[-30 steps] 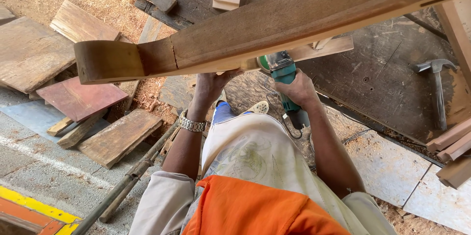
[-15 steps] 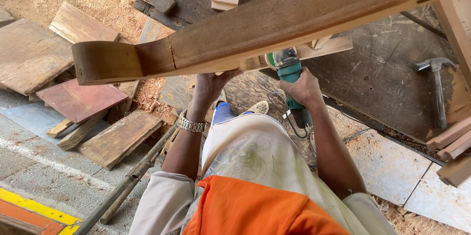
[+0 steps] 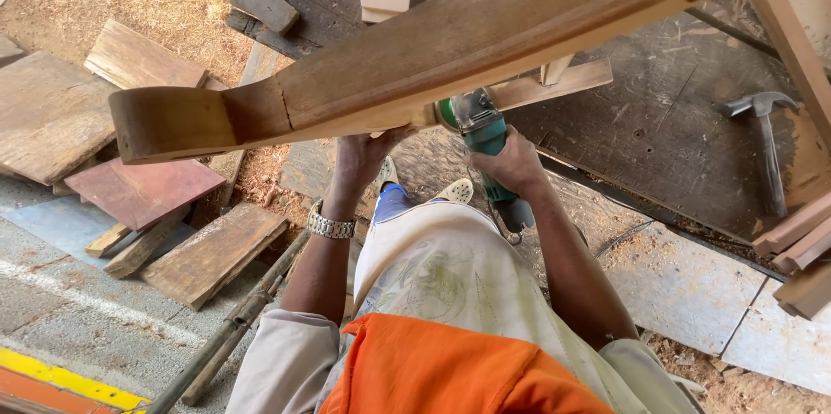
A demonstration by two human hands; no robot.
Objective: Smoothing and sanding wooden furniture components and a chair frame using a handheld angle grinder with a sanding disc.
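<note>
Partly, beam (image 3: 450, 51) hides green grinder (image 3: 485, 133) head.

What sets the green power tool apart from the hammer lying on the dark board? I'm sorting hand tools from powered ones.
The green power tool is gripped in the right hand and pressed up against the long wooden beam; the hammer lies flat and untouched on the dark board. The power tool has a chunky green and grey body; the hammer is slim, with a grey metal head and a straight handle. The left hand steadies the beam from beneath. Both tools lie right of the person.
</note>
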